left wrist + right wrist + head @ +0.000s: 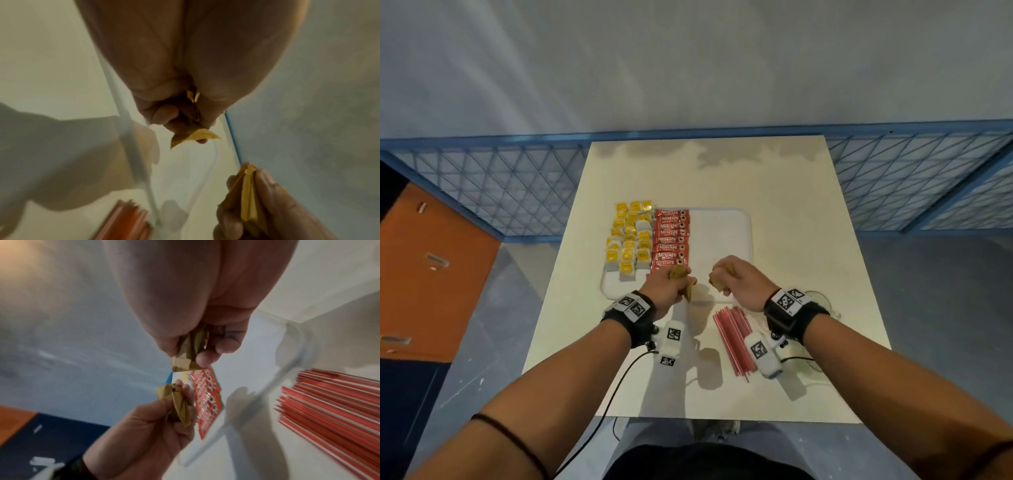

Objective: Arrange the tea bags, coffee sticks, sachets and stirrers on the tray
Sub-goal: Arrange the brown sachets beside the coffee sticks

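Observation:
A white tray [726, 236] lies on the table. Yellow-tagged tea bags [628, 240] fill its left column, and red coffee sticks [670, 241] lie stacked beside them. My left hand [667, 286] grips a bunch of brown sachets [683, 279] over the tray's near edge. My right hand [736, 277] grips another bunch of brown sachets [717, 282] just to the right. The left wrist view shows the sachets [193, 136] poking out of the curled left fingers [164, 113]. The right-hand sachets [191, 350] show in the right wrist view. Red stirrers [734, 337] lie on the table near the tray.
The cream table [808, 274] ends at a front edge close to my body. A blue mesh fence [914, 178] runs behind the table. An orange and dark blue cabinet [424, 274] stands to the left. Cables hang from the wrist cameras.

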### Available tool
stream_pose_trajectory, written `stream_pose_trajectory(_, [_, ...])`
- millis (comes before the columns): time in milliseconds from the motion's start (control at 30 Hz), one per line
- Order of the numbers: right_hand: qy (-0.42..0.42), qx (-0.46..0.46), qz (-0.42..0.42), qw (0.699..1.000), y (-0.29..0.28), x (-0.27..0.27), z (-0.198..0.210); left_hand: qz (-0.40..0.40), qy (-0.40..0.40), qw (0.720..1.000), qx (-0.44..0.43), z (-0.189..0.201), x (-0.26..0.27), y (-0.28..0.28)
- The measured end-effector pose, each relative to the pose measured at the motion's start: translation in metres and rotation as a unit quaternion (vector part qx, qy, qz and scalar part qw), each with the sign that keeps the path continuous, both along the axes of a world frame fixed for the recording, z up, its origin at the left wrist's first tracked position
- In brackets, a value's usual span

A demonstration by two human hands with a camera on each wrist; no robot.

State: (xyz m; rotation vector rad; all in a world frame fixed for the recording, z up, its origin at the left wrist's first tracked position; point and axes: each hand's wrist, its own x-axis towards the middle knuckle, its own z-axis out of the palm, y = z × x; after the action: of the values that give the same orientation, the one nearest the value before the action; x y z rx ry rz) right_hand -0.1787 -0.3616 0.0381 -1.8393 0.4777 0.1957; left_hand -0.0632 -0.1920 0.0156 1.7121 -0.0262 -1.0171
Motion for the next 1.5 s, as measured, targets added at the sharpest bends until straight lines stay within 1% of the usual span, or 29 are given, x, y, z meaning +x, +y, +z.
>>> stream_pose_trajectory(100, [-0.021,0.061,-0.060,0.996,-0.008,0.011,0.017,0.081,0.098,0.990,-0.063,0.017,0.005,-0.016])
stream_pose_trajectory(167, [-0.027,0.102,-0.097,0.990,-0.011,0.019,0.020,0.112,0.142,0.979,-0.092,0.026,0.007,-0.025])
stream_pose_trajectory(267, [-0.046,0.154,-0.139,0.977,-0.012,0.029,0.022,0.125,0.161,0.974,-0.102,0.032,0.011,-0.035])
stream_pose_trajectory(333, [-0.066,0.167,-0.146,0.973,-0.012,0.037,0.019,0.119,0.160,0.975,-0.100,0.033,0.015,-0.039])
stream_pose_trajectory(467, [-0.070,0.168,-0.156,0.971,-0.011,0.053,0.009,0.098,0.139,0.982,-0.080,0.028,0.026,-0.048])
stream_pose_trajectory(567, [-0.063,0.148,-0.139,0.977,-0.012,0.064,0.000,0.072,0.117,0.988,-0.071,0.024,0.034,-0.055])
stream_pose_trajectory(733, [-0.046,0.079,-0.137,0.986,-0.020,0.088,-0.015,0.076,0.153,0.979,-0.111,0.018,0.048,-0.060])
stream_pose_trajectory(800, [-0.035,0.045,-0.131,0.990,-0.023,0.097,-0.019,0.076,0.145,0.978,-0.127,0.015,0.055,-0.062])
stream_pose_trajectory(867, [-0.021,0.031,-0.134,0.990,-0.025,0.105,-0.022,0.060,0.123,0.983,-0.126,0.012,0.061,-0.063])
stream_pose_trajectory(1033, [0.003,0.030,-0.114,0.993,-0.029,0.121,-0.023,0.007,0.068,0.991,-0.111,0.001,0.077,-0.065])
stream_pose_trajectory(1100, [0.004,0.035,-0.102,0.994,-0.033,0.124,-0.022,0.001,0.056,0.993,-0.103,-0.006,0.082,-0.066])
stream_pose_trajectory(1200, [0.015,-0.018,-0.027,0.999,-0.036,0.127,-0.022,-0.016,0.010,0.997,-0.078,-0.013,0.089,-0.070])
stream_pose_trajectory(1233, [0.019,-0.026,-0.015,0.999,-0.036,0.128,-0.022,-0.029,-0.010,0.997,-0.071,-0.014,0.090,-0.070])
stream_pose_trajectory(1300, [0.028,0.018,-0.055,0.998,-0.036,0.133,-0.023,-0.045,-0.040,0.996,-0.067,-0.016,0.092,-0.073])
stream_pose_trajectory(1367, [0.026,0.053,-0.081,0.995,-0.037,0.140,-0.024,-0.043,-0.049,0.995,-0.073,-0.015,0.093,-0.076])
stream_pose_trajectory(1500, [0.010,0.092,-0.052,0.994,-0.041,0.146,-0.019,-0.027,-0.092,0.994,-0.054,-0.020,0.103,-0.075])
